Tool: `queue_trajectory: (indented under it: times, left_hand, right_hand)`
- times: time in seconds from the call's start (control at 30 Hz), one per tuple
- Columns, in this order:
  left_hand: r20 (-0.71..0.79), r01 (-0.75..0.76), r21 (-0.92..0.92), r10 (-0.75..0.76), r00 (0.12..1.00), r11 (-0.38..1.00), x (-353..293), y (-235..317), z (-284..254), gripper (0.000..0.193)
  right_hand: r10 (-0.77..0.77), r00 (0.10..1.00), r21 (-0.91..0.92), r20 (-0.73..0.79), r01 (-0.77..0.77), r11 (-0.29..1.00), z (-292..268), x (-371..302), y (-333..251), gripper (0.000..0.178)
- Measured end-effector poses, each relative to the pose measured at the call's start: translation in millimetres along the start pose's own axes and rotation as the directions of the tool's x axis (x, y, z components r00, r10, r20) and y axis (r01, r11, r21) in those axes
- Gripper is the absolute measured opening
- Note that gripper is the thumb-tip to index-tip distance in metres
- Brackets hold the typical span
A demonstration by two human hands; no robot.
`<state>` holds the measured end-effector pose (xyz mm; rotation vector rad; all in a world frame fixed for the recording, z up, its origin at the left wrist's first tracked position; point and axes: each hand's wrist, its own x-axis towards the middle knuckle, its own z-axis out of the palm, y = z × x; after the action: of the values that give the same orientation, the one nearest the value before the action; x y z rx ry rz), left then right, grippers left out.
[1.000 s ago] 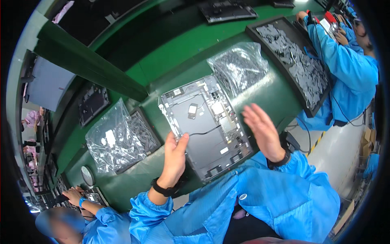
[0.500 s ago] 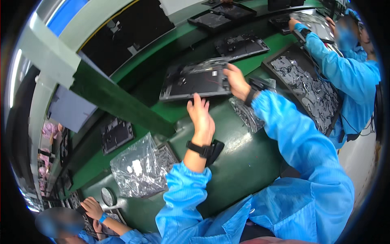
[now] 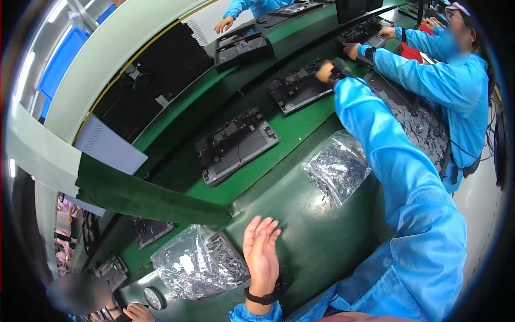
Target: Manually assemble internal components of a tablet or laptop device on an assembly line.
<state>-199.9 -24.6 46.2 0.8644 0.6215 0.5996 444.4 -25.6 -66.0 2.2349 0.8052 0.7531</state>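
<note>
My left hand [image 3: 261, 258] is held palm up above the dark green table with its fingers stretched out, and nothing lies in it. A black band circles that wrist. My right hand [image 3: 325, 72] reaches far forward to the right end of an open laptop base [image 3: 303, 91]; its fingers are smeared by motion, so whether they grip the base is unclear. Nearer on the green belt rests a second laptop base [image 3: 236, 144] with bare inner parts and a thin red wire, touched by neither hand.
Clear plastic bags of small dark strips lie on the table, one at right [image 3: 338, 169] and one at left [image 3: 185, 263] beside a filled tray [image 3: 228, 260]. A green-wrapped post [image 3: 150, 190] crosses at left. Co-workers in blue sleeves [image 3: 407, 75] work at right, far back and lower left.
My hands have let go of the nearer laptop base, which now rests on the belt. My right hand has moved forward to the farther base; my left has drawn back toward me.
</note>
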Motion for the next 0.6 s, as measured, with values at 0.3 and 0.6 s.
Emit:
queue_trajectory:
  times: [0.3,0.6]
  left_hand:
    - [0.12,0.374,-0.299,-0.354,0.927,0.878,27.5,-23.1,26.4,0.032]
    - [-0.003,0.141,-0.222,-0.145,0.989,0.965,113.1,-69.5,118.5,0.074]
  right_hand:
    - [0.062,0.812,0.743,0.581,-0.498,-0.446,-86.4,-61.1,36.6,0.038]
    - [0.058,0.865,0.236,0.499,-0.071,-0.969,-262.6,-279.2,48.1,0.064]
